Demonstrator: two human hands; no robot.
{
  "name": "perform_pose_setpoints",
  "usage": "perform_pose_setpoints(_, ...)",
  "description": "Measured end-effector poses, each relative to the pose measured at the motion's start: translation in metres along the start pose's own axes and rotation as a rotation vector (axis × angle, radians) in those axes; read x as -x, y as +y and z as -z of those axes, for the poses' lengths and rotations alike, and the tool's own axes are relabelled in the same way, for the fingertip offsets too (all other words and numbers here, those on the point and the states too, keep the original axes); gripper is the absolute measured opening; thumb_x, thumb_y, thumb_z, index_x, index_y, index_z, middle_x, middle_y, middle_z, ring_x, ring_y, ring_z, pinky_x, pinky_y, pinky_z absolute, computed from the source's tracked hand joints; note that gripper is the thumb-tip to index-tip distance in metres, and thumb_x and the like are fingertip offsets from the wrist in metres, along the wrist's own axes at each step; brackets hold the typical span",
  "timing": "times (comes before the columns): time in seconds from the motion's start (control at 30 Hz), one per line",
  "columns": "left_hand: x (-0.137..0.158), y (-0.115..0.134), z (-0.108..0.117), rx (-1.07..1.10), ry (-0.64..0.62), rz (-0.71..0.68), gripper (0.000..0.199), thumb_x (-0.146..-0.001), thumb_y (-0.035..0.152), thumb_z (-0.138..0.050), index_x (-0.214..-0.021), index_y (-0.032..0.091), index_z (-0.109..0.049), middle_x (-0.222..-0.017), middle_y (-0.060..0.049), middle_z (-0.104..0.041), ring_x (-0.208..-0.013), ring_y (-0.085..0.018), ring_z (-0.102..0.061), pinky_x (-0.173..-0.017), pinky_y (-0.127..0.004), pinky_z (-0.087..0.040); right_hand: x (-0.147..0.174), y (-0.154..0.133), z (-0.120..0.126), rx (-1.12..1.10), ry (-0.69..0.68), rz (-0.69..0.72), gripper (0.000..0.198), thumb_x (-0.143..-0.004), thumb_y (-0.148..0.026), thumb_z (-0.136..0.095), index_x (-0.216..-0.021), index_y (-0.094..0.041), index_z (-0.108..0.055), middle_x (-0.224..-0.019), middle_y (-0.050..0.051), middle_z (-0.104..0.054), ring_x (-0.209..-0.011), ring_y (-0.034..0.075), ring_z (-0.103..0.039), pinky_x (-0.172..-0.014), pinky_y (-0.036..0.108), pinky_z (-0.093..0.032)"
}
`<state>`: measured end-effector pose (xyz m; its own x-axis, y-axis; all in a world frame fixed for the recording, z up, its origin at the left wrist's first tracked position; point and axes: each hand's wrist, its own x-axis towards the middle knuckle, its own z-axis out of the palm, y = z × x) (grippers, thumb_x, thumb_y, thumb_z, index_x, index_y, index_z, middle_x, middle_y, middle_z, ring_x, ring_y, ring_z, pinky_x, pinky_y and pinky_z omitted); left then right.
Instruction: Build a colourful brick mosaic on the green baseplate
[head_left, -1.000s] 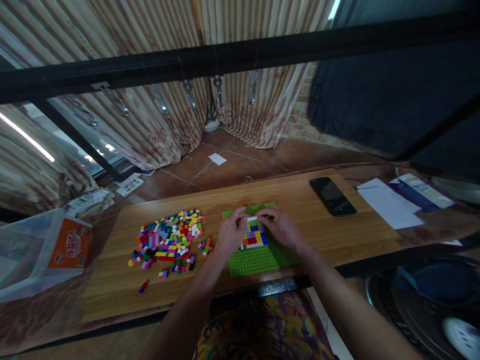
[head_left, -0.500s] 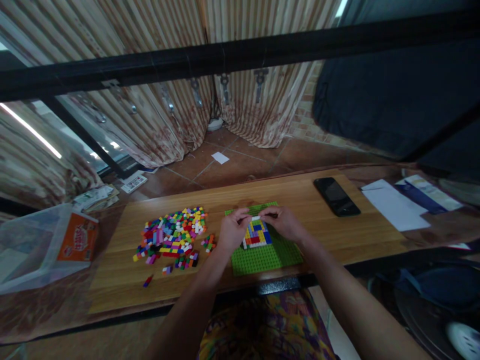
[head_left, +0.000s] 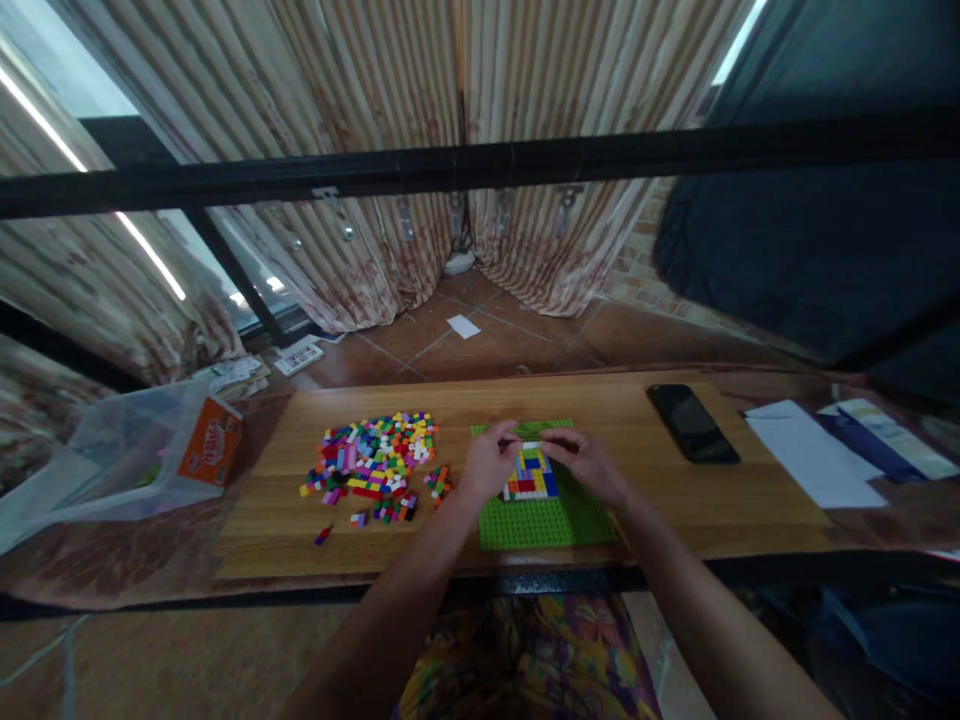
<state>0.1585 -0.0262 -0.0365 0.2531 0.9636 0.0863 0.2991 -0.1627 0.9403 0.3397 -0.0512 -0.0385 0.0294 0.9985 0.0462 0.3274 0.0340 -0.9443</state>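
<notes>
My left hand [head_left: 491,460] and my right hand [head_left: 589,462] meet over the far part of a green studded baseplate [head_left: 540,528]. Between their fingertips lies a white toy brick [head_left: 532,445], and both hands have their fingers closed at its two ends. Whether the brick is pressed down onto the studs cannot be seen. Just below it on the baseplate is a block pattern [head_left: 531,480] of blue, yellow, red and white bricks with a white border. My left fingers cover part of its left side.
A heap of loose coloured bricks [head_left: 375,455] is spread on the wooden board [head_left: 277,550], with smaller clusters near it. A black phone [head_left: 693,424] lies to the right, papers [head_left: 814,455] beyond it. A clear plastic bin [head_left: 142,440] with an orange label stands left.
The camera view has shifted, so the board and hands appear farther right. Both hands stay at the white brick at the pattern's far edge, their fingers only slightly moved.
</notes>
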Motion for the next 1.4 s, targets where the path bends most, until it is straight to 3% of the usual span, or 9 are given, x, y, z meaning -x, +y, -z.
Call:
perform_pose_setpoints(0.17, 0.019, 0.016, 0.012, -0.121, 0.08, -0.014, 0.037, -0.084, 0.015, -0.053, -0.12, 0.018, -0.057, -0.105, -0.007, -0.071, -0.095, -0.017, -0.067, -0.092, -0.035, -0.052, 0.027, 0.007, 0.008, 0.027, 0.218, -0.048, 0.03, -0.082, -0.041, -0.057, -0.098, -0.02, -0.071, -0.09, 0.01, -0.074, -0.074, 0.021, -0.068, -0.069, 0.033, -0.054)
perform_pose_setpoints(0.33, 0.073, 0.019, 0.039, -0.167, 0.159, -0.052, 0.031, -0.087, 0.02, -0.05, -0.118, 0.019, -0.059, -0.108, -0.007, -0.07, -0.1, -0.017, -0.065, -0.092, -0.033, -0.051, 0.056, 0.019, 0.022, 0.2, 0.364, -0.106, 0.039, -0.077, -0.05, -0.058, -0.09, -0.016, -0.072, -0.089, 0.014, -0.073, -0.082, 0.029, -0.067, -0.074, 0.041, -0.053)
perform_pose_setpoints(0.47, 0.122, 0.002, 0.078, -0.279, 0.317, -0.038, 0.027, -0.088, 0.022, -0.051, -0.113, 0.02, -0.061, -0.105, -0.006, -0.069, -0.099, -0.018, -0.064, -0.091, -0.033, -0.051, 0.079, 0.033, 0.022, 0.438, 0.359, -0.086, 0.042, -0.078, -0.055, -0.051, -0.093, -0.02, -0.07, -0.099, 0.012, -0.071, -0.089, 0.03, -0.066, -0.077, 0.043, -0.052)
perform_pose_setpoints(0.6, 0.158, -0.024, 0.13, -0.451, 0.57, 0.107, 0.023, -0.086, 0.021, -0.052, -0.107, 0.019, -0.062, -0.101, -0.007, -0.068, -0.096, -0.019, -0.064, -0.088, -0.035, -0.051, 0.093, 0.04, 0.01, 0.571, 0.31, 0.067, 0.045, -0.08, -0.057, -0.045, -0.093, -0.021, -0.069, -0.103, 0.011, -0.068, -0.091, 0.03, -0.064, -0.08, 0.045, -0.051)
perform_pose_setpoints(0.67, 0.166, -0.033, 0.151, -0.514, 0.631, 0.183, 0.022, -0.087, 0.022, -0.052, -0.106, 0.019, -0.062, -0.096, -0.006, -0.067, -0.091, -0.019, -0.064, -0.084, -0.034, -0.052, 0.094, 0.039, 0.005, 0.629, 0.296, 0.135, 0.045, -0.082, -0.056, -0.042, -0.09, -0.021, -0.069, -0.101, 0.011, -0.068, -0.091, 0.03, -0.063, -0.082, 0.047, -0.05)
perform_pose_setpoints(0.8, 0.16, -0.037, 0.165, -0.66, 0.593, 0.215, 0.023, -0.083, 0.021, -0.056, -0.105, 0.02, -0.063, -0.101, -0.007, -0.064, -0.093, -0.02, -0.062, -0.085, -0.035, -0.051, 0.09, 0.038, -0.001, 0.69, 0.322, 0.235, 0.042, -0.084, -0.052, -0.041, -0.085, -0.019, -0.068, -0.097, 0.012, -0.067, -0.089, 0.03, -0.062, -0.082, 0.045, -0.051)
perform_pose_setpoints(1.0, 0.133, -0.036, 0.155, -0.907, 0.493, 0.198, 0.033, -0.079, 0.025, -0.06, -0.111, 0.018, -0.062, -0.105, -0.011, -0.062, -0.104, -0.027, -0.055, -0.094, -0.042, -0.045, 0.089, 0.044, -0.002, 0.724, 0.346, 0.279, 0.039, -0.086, -0.047, -0.043, -0.089, -0.018, -0.069, -0.097, 0.012, -0.066, -0.09, 0.029, -0.062, -0.081, 0.044, -0.051)
perform_pose_setpoints(1.4, 0.122, -0.035, 0.17, -1.007, 0.319, 0.205, 0.037, -0.079, 0.016, -0.055, -0.116, 0.015, -0.06, -0.111, -0.011, -0.066, -0.107, -0.027, -0.056, -0.098, -0.042, -0.041, 0.089, 0.044, -0.003, 0.737, 0.357, 0.281, 0.038, -0.087, -0.045, -0.043, -0.088, -0.017, -0.07, -0.096, 0.013, -0.066, -0.09, 0.029, -0.061, -0.082, 0.045, -0.051)
